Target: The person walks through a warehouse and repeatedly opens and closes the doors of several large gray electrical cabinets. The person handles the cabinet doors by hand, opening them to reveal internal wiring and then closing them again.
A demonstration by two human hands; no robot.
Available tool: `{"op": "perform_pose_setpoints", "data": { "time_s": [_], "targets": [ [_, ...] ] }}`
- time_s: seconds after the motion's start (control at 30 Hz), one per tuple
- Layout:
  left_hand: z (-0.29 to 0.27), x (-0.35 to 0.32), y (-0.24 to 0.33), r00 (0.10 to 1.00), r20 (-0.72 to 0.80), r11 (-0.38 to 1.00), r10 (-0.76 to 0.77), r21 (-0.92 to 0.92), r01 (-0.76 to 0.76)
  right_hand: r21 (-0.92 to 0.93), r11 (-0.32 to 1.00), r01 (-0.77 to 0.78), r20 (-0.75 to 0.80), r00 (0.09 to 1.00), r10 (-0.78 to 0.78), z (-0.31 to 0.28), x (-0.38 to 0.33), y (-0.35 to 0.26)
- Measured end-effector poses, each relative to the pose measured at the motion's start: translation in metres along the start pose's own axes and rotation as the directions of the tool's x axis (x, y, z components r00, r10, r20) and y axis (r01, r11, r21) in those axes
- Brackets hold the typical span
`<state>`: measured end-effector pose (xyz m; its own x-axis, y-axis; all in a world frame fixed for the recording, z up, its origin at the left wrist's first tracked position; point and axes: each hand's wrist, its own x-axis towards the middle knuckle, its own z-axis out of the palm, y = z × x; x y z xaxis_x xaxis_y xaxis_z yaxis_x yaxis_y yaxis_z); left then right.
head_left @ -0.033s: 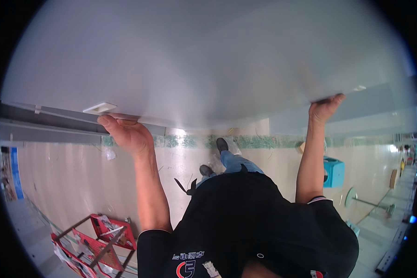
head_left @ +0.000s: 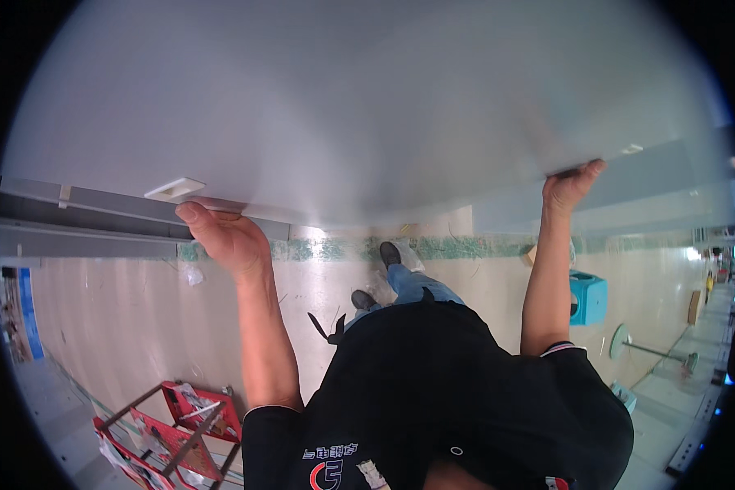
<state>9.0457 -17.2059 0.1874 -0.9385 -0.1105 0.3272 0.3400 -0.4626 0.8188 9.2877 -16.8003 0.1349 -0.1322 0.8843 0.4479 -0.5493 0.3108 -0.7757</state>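
A large smooth grey panel (head_left: pixel 367 114) fills the upper half of the head view. My left hand (head_left: pixel 230 242) grips its near edge, thumb along the edge and fingers partly hidden behind it. Close to that thumb, a white rectangular recessed fitting (head_left: pixel 175 189) sits in the panel. Farther right, my right hand (head_left: pixel 573 188) has hold of the same edge, with most of its fingers out of sight. A second small white fitting (head_left: pixel 631 149) lies just beyond it. Both arms are stretched forward and wide apart.
Grey metal framework (head_left: pixel 90 239) runs below the panel at left. A red-shelved trolley (head_left: pixel 194 412) stands at the lower left. To the right are a turquoise stool (head_left: pixel 589 299) and a stand with a round base (head_left: pixel 621 340). Clear plastic scrap (head_left: pixel 192 274) lies on the floor.
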Motion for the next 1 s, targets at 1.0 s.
{"op": "perform_pose_setpoints", "data": {
  "time_s": [1.0],
  "targets": [
    [0.034,0.031,0.015,0.85,0.327,0.671,0.414,0.521,-0.527,-0.438,0.86,0.26,0.133,0.965,-0.224,0.075,-0.008,-0.075]
  ]
}}
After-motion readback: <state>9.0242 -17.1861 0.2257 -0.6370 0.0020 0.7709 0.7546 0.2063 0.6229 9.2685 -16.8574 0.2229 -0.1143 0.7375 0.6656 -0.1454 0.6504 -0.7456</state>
